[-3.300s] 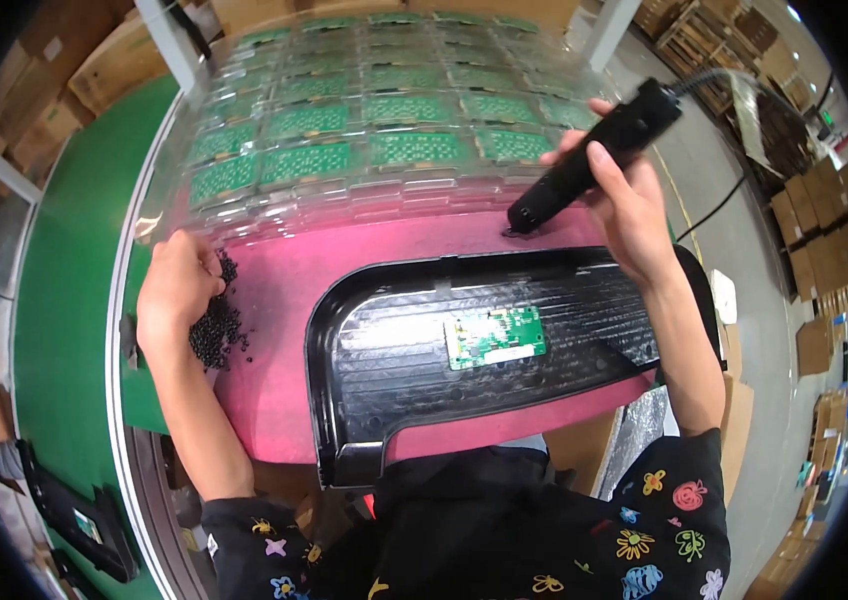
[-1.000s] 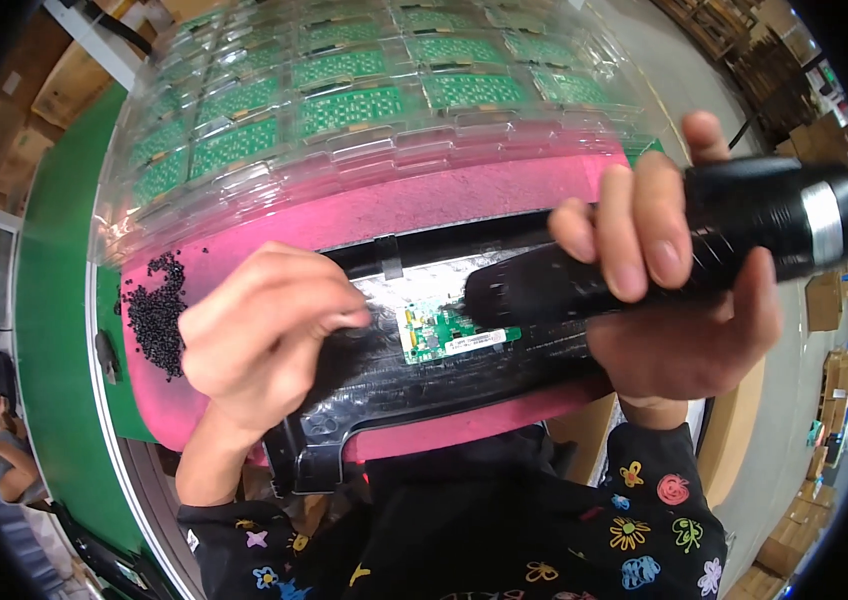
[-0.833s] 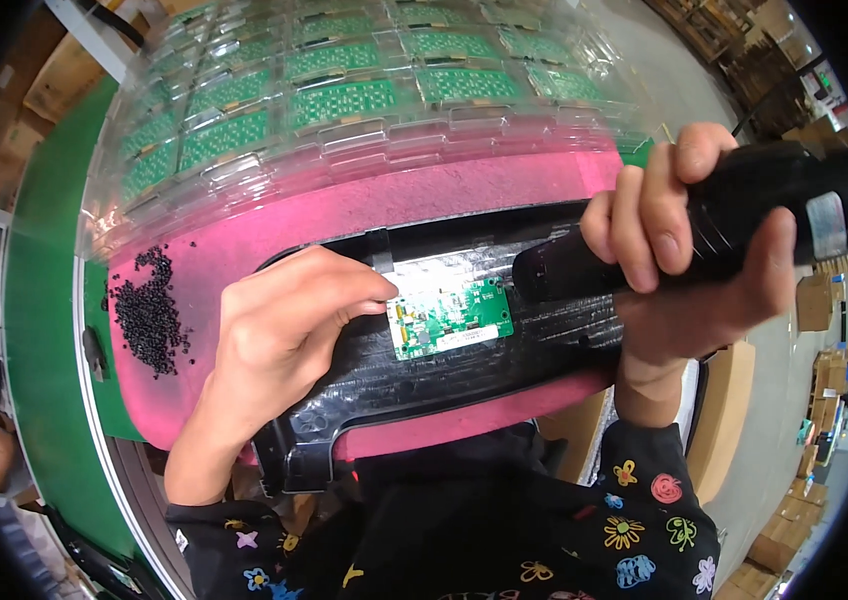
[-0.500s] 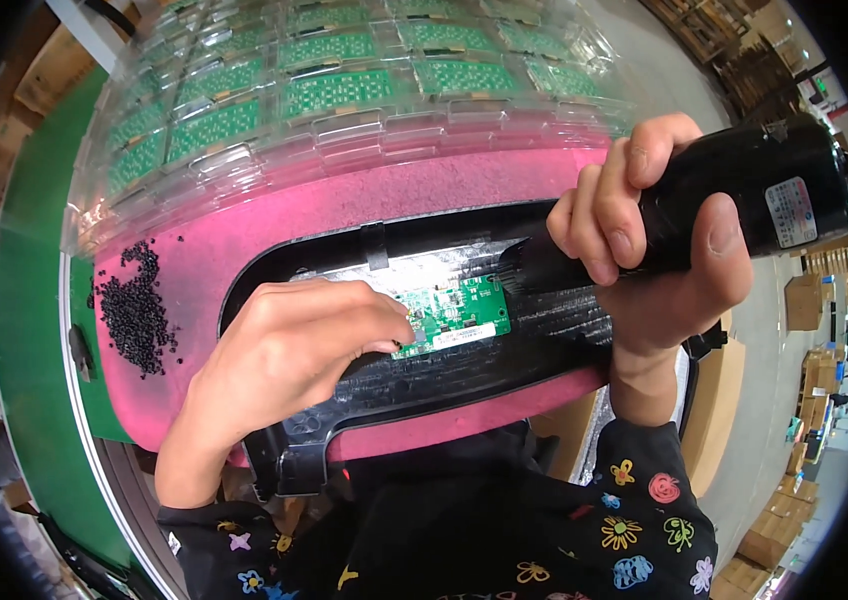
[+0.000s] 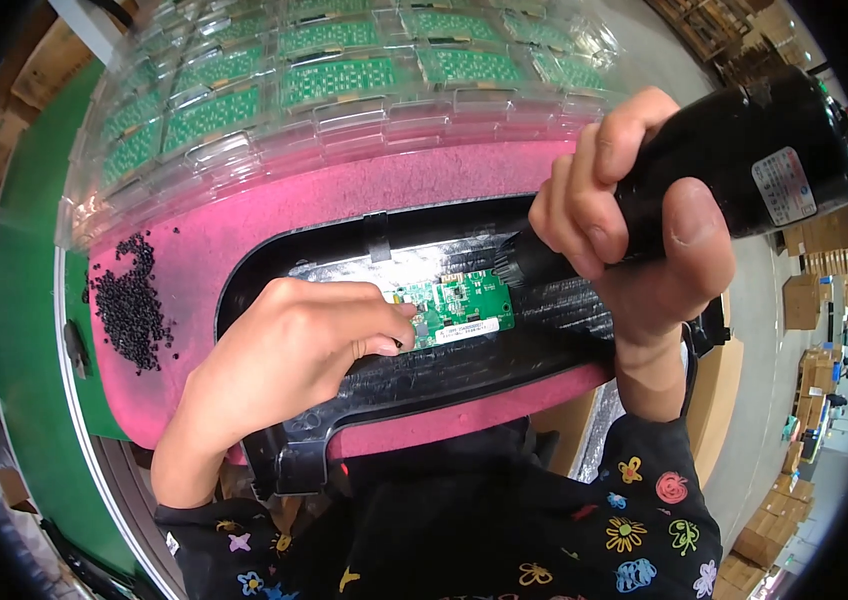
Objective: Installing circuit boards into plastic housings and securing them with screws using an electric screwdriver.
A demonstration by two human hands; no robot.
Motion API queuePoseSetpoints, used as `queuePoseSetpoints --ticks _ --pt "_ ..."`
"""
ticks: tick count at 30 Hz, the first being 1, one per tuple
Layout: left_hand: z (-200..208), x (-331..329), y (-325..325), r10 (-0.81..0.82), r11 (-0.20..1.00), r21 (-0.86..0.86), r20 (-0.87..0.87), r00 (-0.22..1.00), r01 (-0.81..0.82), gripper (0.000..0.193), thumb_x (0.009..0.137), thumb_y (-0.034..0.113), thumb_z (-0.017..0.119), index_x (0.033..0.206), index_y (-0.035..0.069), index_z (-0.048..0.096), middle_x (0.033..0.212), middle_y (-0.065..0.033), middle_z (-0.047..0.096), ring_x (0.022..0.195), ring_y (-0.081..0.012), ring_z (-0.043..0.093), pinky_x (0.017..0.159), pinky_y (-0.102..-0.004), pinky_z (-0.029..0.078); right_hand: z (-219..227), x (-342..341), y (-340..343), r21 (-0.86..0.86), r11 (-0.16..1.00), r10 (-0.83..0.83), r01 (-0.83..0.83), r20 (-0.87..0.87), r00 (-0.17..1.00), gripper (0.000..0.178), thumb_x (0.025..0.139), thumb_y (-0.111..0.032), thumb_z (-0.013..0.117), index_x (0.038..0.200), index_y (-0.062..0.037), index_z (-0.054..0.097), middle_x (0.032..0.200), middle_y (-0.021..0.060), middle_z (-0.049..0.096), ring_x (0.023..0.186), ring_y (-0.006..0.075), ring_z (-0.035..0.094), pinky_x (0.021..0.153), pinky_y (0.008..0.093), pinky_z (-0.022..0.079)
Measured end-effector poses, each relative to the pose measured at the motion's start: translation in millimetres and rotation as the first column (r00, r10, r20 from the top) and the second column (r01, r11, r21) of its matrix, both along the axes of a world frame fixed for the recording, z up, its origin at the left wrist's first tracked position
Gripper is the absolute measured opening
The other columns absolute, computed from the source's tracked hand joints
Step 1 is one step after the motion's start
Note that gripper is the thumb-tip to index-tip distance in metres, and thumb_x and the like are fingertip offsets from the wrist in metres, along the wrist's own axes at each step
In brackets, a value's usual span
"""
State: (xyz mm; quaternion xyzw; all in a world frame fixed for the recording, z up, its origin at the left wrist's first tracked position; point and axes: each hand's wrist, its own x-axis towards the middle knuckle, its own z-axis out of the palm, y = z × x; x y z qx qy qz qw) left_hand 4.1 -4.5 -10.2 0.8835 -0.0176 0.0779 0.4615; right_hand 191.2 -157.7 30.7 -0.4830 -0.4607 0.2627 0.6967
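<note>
A green rectangular circuit board (image 5: 491,293) lies inside a glossy black curved plastic housing (image 5: 444,368), on a pink mat (image 5: 424,180) near the near edge of the green counter (image 5: 104,405). The board's visible face carries small components and pale solder points; a white label strip runs along its near long edge. Its left end is partly covered by the left hand (image 5: 294,340), whose thumb and forefinger are bent together there; whether they grip anything cannot be told. The right hand (image 5: 634,220) is wrapped around a black cylindrical power tool (image 5: 744,150), held at a slant, its nose at the board's right end; contact cannot be confirmed. A heap of tiny black screw-like pieces (image 5: 132,315) lies toward the counter's left edge. Clear plastic trays (image 5: 344,118) of green boards (image 5: 339,80) occupy the far side.
</note>
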Motion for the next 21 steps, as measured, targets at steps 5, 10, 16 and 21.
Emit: queuePoseSetpoints --ticks 5,10,16,21 --pt "2 1 2 -0.011 0.999 -0.037 -0.048 0.999 0.009 0.009 0.079 -0.006 0.072 0.085 -0.002 0.067 0.074 -0.0112 0.067 0.092 -0.0284 0.074 0.072 -0.0343 0.060 1 -7 3 -0.049 0.999 -0.012 0.016 0.080 0.997 0.040 0.088 -0.043 0.057 0.097 -0.0053 0.047 0.059 -0.0005 0.043 0.045 0.0084 0.037 0.045 0.0242 0.032" --pt "-4 1 6 -0.025 1.000 0.000 -0.002 1.000 0.025 0.008 0.080 -0.002 0.073 0.086 -0.002 0.068 0.074 -0.0110 0.068 0.088 -0.0275 0.074 0.071 -0.0329 0.059 1 -9 3 -0.016 0.999 0.027 -0.027 -0.034 0.999 0.042 0.089 -0.044 0.059 0.101 -0.0057 0.048 0.060 -0.0004 0.046 0.045 0.0090 0.040 0.045 0.0247 0.033" --pt "1 2 8 0.109 0.993 0.028 0.163 0.981 -0.115 0.012 0.076 -0.001 0.077 0.086 -0.003 0.072 0.083 -0.0125 0.073 0.085 -0.0278 0.074 0.069 -0.0335 0.059 24 -19 -17 0.310 0.929 0.228 -0.200 -0.055 0.972 0.044 0.090 -0.047 0.065 0.105 -0.0098 0.047 0.064 -0.0033 0.056 0.048 0.0095 0.055 0.048 0.0257 0.043" --pt "-3 -3 10 0.108 0.994 -0.020 0.232 0.967 -0.106 0.013 0.076 0.001 0.077 0.088 -0.002 0.071 0.082 -0.0125 0.071 0.075 -0.0290 0.071 0.064 -0.0343 0.056 20 -32 -1 0.485 0.826 0.271 -0.287 0.105 0.957 0.047 0.088 -0.045 0.068 0.108 -0.0094 0.045 0.069 -0.0020 0.061 0.047 0.0078 0.058 0.052 0.0261 0.050"
